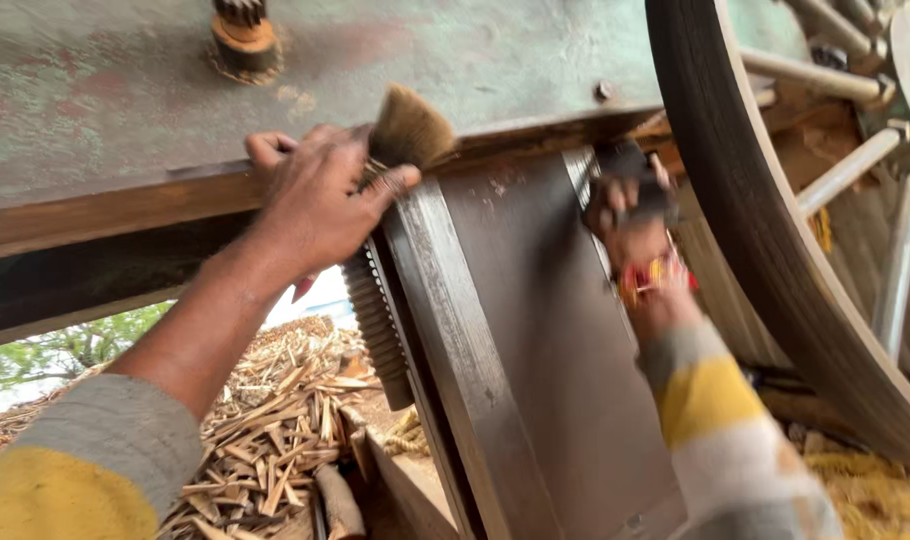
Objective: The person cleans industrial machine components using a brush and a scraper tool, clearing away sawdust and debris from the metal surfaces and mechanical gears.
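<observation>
Left hand [320, 205] clenched on a brush [407, 128], bristles against the top of the dark metal plate [535, 330]. Right hand [630, 215] at the plate's right edge, blurred, curled on something dark; grip unclear. Ribbed roller [375, 325] left of plate, big spoked wheel [775, 250] right, cut off; wood chips [275, 430] below-left
</observation>
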